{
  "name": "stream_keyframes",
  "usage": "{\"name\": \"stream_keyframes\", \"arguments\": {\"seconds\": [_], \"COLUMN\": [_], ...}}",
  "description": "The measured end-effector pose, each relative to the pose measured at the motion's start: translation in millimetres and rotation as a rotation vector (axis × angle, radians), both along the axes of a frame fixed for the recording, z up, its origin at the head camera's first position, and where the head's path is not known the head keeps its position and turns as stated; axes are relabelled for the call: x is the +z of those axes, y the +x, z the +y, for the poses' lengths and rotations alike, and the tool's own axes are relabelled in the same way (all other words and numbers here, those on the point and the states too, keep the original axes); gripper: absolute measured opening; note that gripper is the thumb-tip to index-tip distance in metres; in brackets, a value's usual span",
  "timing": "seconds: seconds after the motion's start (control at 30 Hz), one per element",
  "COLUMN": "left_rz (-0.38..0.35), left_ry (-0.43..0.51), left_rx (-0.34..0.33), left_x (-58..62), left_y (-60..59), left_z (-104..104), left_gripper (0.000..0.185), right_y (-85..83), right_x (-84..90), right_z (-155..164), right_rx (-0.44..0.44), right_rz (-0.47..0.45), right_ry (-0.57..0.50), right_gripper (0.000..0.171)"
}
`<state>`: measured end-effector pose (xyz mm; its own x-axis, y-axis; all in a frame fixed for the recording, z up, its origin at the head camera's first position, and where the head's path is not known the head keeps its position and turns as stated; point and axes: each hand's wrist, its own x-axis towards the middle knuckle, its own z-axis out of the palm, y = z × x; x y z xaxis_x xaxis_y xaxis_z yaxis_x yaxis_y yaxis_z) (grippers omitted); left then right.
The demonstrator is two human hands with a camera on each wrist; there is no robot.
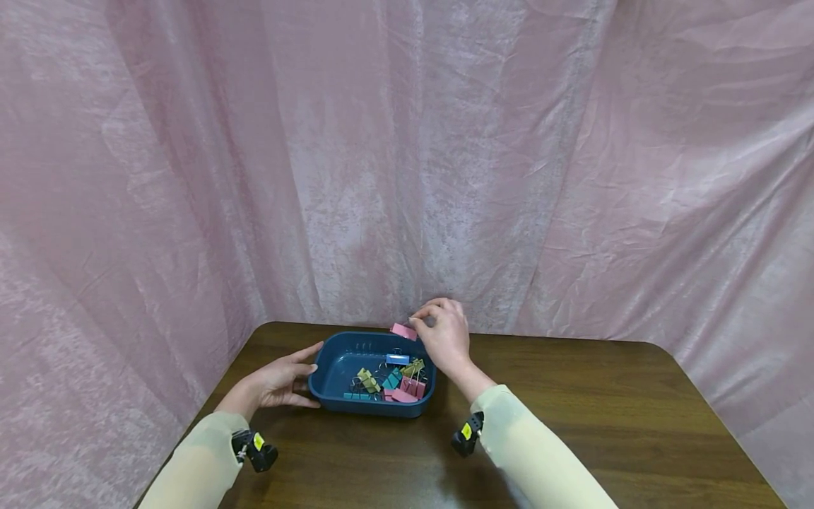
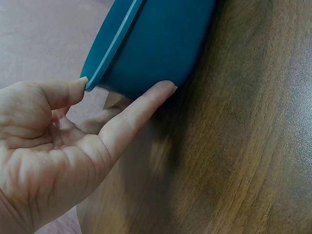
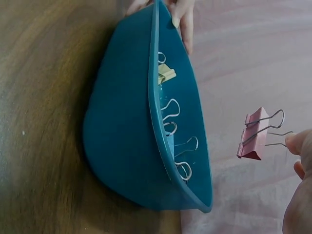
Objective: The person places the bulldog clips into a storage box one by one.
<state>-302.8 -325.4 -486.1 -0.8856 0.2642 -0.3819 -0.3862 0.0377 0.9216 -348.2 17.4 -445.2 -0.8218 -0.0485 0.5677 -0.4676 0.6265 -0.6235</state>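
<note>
A blue plastic bin (image 1: 337, 406) stands on the table, with several binder clips in its right half. My left hand (image 1: 282, 378) is at its left end, fingers spread and fairly straight against the outside. The left thumb tip rests at the rim (image 2: 113, 46), while another finger (image 2: 141, 109) extends along the lower wall. My right hand (image 1: 445, 339) is above the bin's back right corner. Its thumb and fingertips pinch a pink binder clip (image 3: 254, 134) by a wire handle, with the clip's body hanging free beside the rim.
Yellow-green clips (image 1: 367, 380), a blue clip (image 1: 398, 359), teal clips (image 1: 391, 379) and pink clips (image 1: 412, 387) lie jumbled in the bin. The brown wooden table (image 1: 572, 403) extends right and toward me. A pink curtain (image 1: 407, 177) hangs behind its back edge.
</note>
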Motion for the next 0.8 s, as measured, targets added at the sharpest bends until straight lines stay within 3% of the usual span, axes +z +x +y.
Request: {"name": "stream_keyframes", "arguments": {"seconds": [0.3, 0.8], "left_rz": [-0.007, -0.016], "left_ry": [-0.008, -0.010], "left_rx": [0.010, 0.016], "left_x": [0.7, 1.3], "left_y": [0.7, 0.2], "left_z": [0.5, 0.4], "left_gripper": [0.061, 0.061], "right_y": [4.3, 4.5], "right_x": [-2.0, -5.7], "right_z": [-8.8, -17.3], "right_rx": [0.017, 0.033], "right_rz": [-0.051, -0.041], "right_ry": [0.013, 0.058], "right_gripper": [0.007, 0.007]}}
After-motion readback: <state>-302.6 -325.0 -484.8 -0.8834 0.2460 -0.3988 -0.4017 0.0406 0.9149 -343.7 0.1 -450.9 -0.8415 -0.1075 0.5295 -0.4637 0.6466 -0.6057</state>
